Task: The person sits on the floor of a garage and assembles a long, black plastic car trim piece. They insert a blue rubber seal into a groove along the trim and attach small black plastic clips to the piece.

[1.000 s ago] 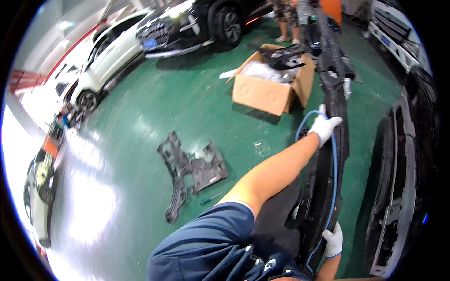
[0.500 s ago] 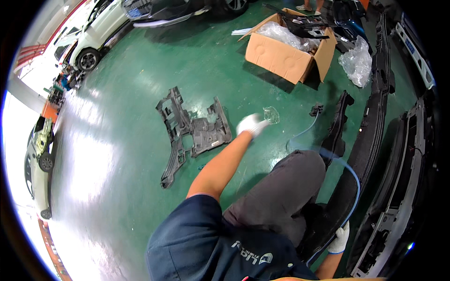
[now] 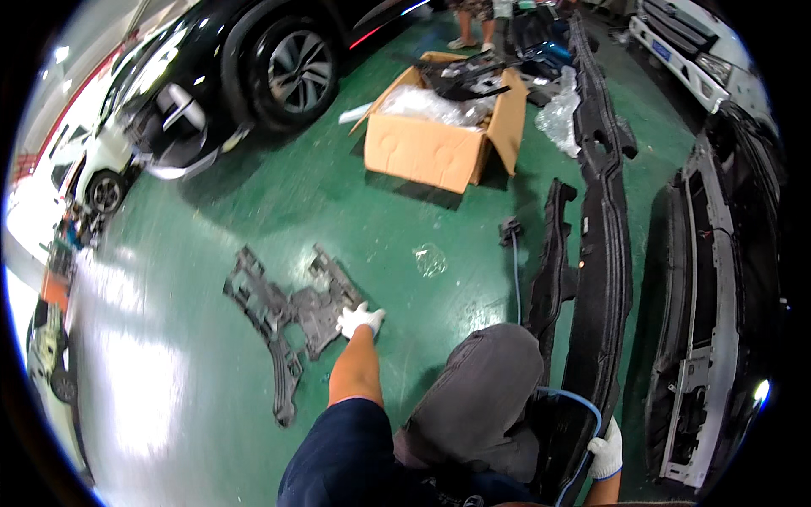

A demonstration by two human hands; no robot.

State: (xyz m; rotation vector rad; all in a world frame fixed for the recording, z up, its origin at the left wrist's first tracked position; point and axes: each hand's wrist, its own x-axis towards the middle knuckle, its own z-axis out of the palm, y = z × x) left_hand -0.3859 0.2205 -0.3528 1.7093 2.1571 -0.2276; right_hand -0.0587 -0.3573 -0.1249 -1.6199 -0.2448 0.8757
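Observation:
My left hand (image 3: 361, 321), in a white glove, reaches the right edge of a black plastic car bracket (image 3: 312, 317) lying on the floor to the left. Its fingers are spread against that edge. My right hand (image 3: 606, 452), also gloved, is at the lower right, its fingers curled over the edge of a long black bumper part (image 3: 601, 317). A thin blue hose (image 3: 583, 400) runs over the part, close beside that hand. What lies under the right fingers is partly hidden. A small clear plastic piece (image 3: 431, 260) is on the floor beyond my left hand.
An open cardboard box (image 3: 422, 152) holds black parts and clear wrap. Nearer lie a shorter black strip (image 3: 551, 253) and a small black connector block (image 3: 509, 230). A long grey-and-black car panel (image 3: 701, 338) stands at right. A dark car (image 3: 296, 72) is far left; another person's legs (image 3: 476, 25) show behind the box.
My left hand has moved left, from beside the clear plastic piece to the black bracket. The view has turned. My right hand stays by the long bumper part and hose.

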